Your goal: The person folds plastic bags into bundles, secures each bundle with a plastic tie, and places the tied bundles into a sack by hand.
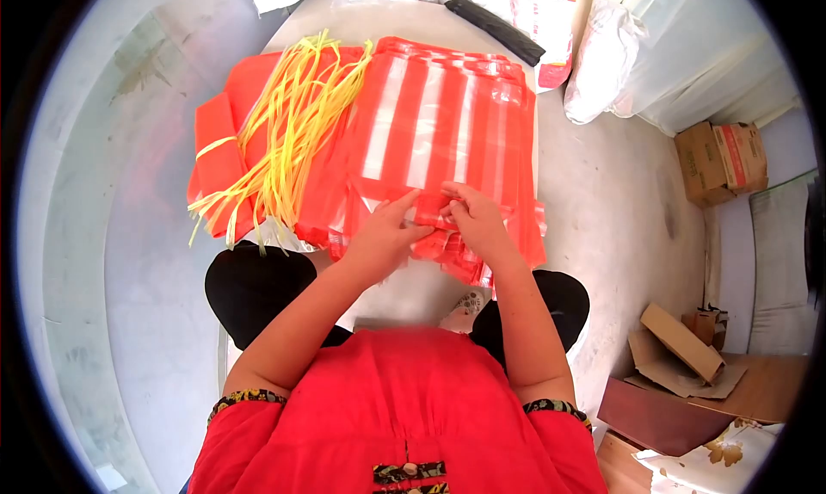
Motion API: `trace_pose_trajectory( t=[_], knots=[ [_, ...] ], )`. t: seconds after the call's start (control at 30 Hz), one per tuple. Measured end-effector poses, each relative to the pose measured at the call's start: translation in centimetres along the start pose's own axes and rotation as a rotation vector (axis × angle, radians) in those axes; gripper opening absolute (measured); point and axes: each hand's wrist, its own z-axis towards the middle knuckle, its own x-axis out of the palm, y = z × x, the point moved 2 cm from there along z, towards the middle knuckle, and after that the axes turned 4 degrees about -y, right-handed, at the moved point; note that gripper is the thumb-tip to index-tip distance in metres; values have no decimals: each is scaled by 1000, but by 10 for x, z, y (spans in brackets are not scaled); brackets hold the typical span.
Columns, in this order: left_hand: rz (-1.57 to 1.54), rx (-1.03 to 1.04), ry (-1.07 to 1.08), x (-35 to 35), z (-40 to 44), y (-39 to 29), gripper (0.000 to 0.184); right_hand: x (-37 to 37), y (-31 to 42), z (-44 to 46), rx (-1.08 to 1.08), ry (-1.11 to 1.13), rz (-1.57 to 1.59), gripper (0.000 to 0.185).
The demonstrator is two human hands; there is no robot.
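Observation:
A stack of red plastic bags with clear stripes [443, 120] lies on a pale table in front of me. At its near edge, my left hand [385, 236] rests on the plastic, thumb and fingers apart. Close to it on the right, my right hand [478, 223] touches the same edge, its fingers bent over the plastic; whether they pinch a layer I cannot make out. A bundle of yellow strips [297, 137] lies left of the stack, across more red material [219, 137].
A black roll [495, 31] lies at the table's far right, near white bags [602, 59]. A cardboard box [721, 163] stands against the right wall. Open cardboard [680, 352] rests on brown furniture at lower right. My knees are beneath the table's near edge.

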Motion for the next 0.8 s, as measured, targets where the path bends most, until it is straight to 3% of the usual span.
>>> trace_pose_trajectory(
  t=[0.1, 0.13, 0.23, 0.37, 0.5, 0.57, 0.7, 0.8],
  knots=[
    [-142, -140, 29, -7, 3, -8, 74, 4, -1, 2, -35, 5, -55, 36],
    [-160, -157, 35, -9, 4, -11, 72, 4, 0, 2, -36, 10, -82, 36],
    [-61, 13, -66, -7, 5, -10, 63, 4, 3, 1, -40, 19, -102, 34],
    [314, 340, -155, -12, 10, -17, 45, 3, 3, -3, -81, 24, -31, 34],
    [304, 345, -83, -14, 21, -20, 37, -2, -9, -8, -164, -24, 11, 32],
    [282, 341, -93, -15, 27, -23, 33, -7, -10, -14, -47, -40, 42, 31],
    [101, 236, -118, -11, 39, -15, 20, -15, -15, -26, 29, -24, 127, 32],
    [37, 106, -188, -8, 45, -14, 9, -9, -11, -34, -45, -145, 146, 28]
  ],
)
